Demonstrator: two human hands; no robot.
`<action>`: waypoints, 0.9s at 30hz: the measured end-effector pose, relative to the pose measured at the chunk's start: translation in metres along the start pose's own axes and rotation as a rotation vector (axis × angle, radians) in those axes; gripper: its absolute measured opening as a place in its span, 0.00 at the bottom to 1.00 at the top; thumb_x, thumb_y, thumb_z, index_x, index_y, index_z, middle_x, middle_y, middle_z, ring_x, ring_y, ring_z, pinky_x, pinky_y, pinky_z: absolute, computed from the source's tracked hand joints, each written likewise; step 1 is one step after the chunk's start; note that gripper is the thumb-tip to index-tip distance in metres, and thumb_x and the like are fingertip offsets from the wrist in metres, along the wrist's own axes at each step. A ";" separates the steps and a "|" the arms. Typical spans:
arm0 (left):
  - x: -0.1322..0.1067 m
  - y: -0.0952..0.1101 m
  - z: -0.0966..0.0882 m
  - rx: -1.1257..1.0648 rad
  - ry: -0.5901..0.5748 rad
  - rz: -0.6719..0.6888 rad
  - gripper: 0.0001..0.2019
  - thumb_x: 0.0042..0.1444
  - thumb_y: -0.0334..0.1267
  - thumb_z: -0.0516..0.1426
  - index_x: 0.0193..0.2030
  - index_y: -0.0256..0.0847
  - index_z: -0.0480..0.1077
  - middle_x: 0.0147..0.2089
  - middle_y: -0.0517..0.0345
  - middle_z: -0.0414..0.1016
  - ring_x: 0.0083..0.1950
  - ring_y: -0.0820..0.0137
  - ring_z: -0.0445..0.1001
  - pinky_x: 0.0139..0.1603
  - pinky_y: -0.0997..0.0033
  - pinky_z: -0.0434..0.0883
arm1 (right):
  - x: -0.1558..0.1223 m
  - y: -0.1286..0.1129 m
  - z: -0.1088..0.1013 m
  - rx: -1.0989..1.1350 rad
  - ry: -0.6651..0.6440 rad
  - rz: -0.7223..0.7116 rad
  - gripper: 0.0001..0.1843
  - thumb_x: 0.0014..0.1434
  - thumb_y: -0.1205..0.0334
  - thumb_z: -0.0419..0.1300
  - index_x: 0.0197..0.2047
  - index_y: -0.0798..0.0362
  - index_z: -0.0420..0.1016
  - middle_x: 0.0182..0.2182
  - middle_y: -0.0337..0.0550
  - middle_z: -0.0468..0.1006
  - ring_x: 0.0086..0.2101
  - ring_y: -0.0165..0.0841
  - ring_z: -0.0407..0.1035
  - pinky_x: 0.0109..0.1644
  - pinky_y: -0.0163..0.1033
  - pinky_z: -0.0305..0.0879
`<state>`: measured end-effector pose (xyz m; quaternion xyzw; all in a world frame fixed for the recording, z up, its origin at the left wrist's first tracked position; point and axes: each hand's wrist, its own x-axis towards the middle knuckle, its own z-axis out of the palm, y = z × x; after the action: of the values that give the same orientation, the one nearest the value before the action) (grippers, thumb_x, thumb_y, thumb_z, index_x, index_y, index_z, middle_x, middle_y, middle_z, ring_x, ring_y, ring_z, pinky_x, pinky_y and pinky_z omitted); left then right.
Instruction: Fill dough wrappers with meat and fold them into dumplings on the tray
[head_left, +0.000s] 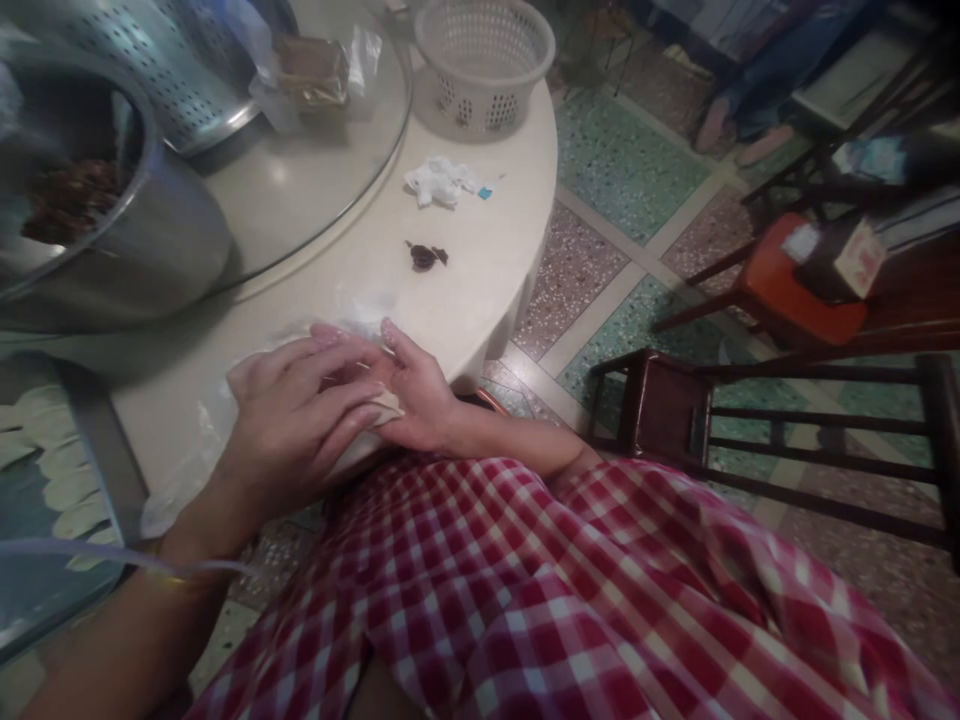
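Take the large, round silver metal pot [187, 225] as your landmark. To its right and nearer to you, your left hand [289, 415] lies over your upturned right hand [420, 400], with a small, flat, pale dough-like piece [386, 405] between them. Your left fingers are bent over the piece, and your right thumb stands apart from it; the overlap hides whether either hand pinches it, so I cannot tell.

The step in hand looks like shaping or closing this piece. The next move seems to call for light, even finger pressure along its edge, with your right palm as support; soft dough could tear if you press hard.

The pot holds a brown, crumbly mixture [75, 195]. On your side of the pot, a shallow grey metal tray [97, 420] bears a row of pale, flattened dough pieces [71, 490], probably shaped alike, though blur hides their edges.
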<state>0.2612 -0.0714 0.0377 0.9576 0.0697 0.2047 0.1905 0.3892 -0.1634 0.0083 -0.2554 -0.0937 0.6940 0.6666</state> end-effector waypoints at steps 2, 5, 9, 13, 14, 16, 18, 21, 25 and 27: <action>-0.001 0.001 0.001 -0.016 0.020 -0.008 0.06 0.60 0.45 0.61 0.37 0.52 0.81 0.52 0.55 0.83 0.60 0.53 0.73 0.62 0.49 0.64 | 0.001 0.003 -0.001 0.017 0.008 -0.013 0.34 0.68 0.35 0.40 0.58 0.48 0.74 0.42 0.43 0.82 0.40 0.37 0.77 0.48 0.44 0.77; -0.001 0.006 0.005 -0.021 0.046 -0.035 0.03 0.57 0.43 0.63 0.33 0.51 0.79 0.47 0.55 0.84 0.58 0.51 0.74 0.61 0.47 0.63 | 0.003 0.006 -0.004 0.046 0.027 -0.002 0.34 0.69 0.37 0.39 0.61 0.48 0.72 0.41 0.41 0.82 0.39 0.36 0.76 0.50 0.46 0.77; -0.004 0.008 0.006 0.006 0.081 0.013 0.03 0.58 0.41 0.64 0.38 0.50 0.80 0.51 0.53 0.83 0.59 0.51 0.73 0.62 0.47 0.64 | 0.002 0.008 -0.008 0.037 -0.017 -0.033 0.33 0.69 0.36 0.41 0.64 0.46 0.69 0.42 0.41 0.81 0.40 0.36 0.76 0.51 0.46 0.76; -0.008 0.005 0.003 0.063 0.110 -0.043 0.09 0.59 0.48 0.63 0.43 0.51 0.81 0.54 0.51 0.83 0.60 0.51 0.73 0.63 0.47 0.65 | 0.001 0.007 -0.008 -0.060 -0.032 -0.098 0.37 0.67 0.33 0.40 0.66 0.45 0.68 0.47 0.46 0.81 0.42 0.38 0.76 0.49 0.48 0.78; -0.009 0.005 0.002 0.069 0.108 -0.067 0.09 0.59 0.49 0.63 0.41 0.51 0.81 0.52 0.52 0.83 0.60 0.51 0.74 0.63 0.47 0.66 | 0.001 0.007 -0.008 -0.090 -0.024 -0.107 0.39 0.67 0.32 0.39 0.67 0.45 0.67 0.47 0.47 0.81 0.42 0.39 0.76 0.49 0.49 0.78; -0.011 0.006 0.004 0.073 0.113 -0.085 0.08 0.60 0.48 0.62 0.37 0.52 0.81 0.51 0.52 0.83 0.60 0.51 0.73 0.62 0.47 0.66 | 0.001 0.009 -0.006 -0.138 0.003 -0.112 0.40 0.66 0.31 0.39 0.67 0.45 0.68 0.45 0.46 0.82 0.41 0.39 0.76 0.48 0.49 0.78; -0.012 0.010 0.008 0.073 0.125 -0.085 0.06 0.59 0.45 0.62 0.35 0.52 0.81 0.51 0.54 0.83 0.60 0.51 0.73 0.62 0.46 0.66 | 0.001 0.010 -0.003 -0.145 0.034 -0.108 0.40 0.67 0.32 0.38 0.67 0.45 0.69 0.43 0.44 0.83 0.41 0.37 0.77 0.49 0.48 0.78; -0.012 0.015 0.014 0.071 0.171 -0.107 0.03 0.58 0.43 0.63 0.35 0.52 0.79 0.53 0.55 0.83 0.60 0.51 0.73 0.63 0.46 0.65 | 0.000 0.009 0.000 -0.055 0.058 -0.103 0.41 0.68 0.35 0.32 0.65 0.48 0.72 0.42 0.40 0.84 0.44 0.35 0.78 0.53 0.45 0.76; -0.016 0.017 0.015 0.093 0.240 -0.126 0.10 0.58 0.45 0.65 0.46 0.50 0.79 0.58 0.51 0.80 0.62 0.49 0.72 0.64 0.45 0.64 | -0.002 0.005 0.002 0.045 0.049 -0.165 0.37 0.70 0.39 0.34 0.65 0.49 0.69 0.51 0.46 0.84 0.47 0.35 0.79 0.58 0.50 0.74; -0.019 0.016 0.013 0.122 0.270 -0.139 0.11 0.58 0.45 0.66 0.48 0.50 0.79 0.57 0.51 0.81 0.60 0.50 0.73 0.63 0.46 0.66 | -0.003 0.005 0.003 0.020 0.083 -0.226 0.37 0.70 0.38 0.34 0.65 0.48 0.69 0.55 0.49 0.82 0.51 0.37 0.78 0.60 0.52 0.73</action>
<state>0.2501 -0.0951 0.0260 0.9240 0.1730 0.3133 0.1348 0.3837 -0.1664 0.0095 -0.2653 -0.0873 0.6040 0.7464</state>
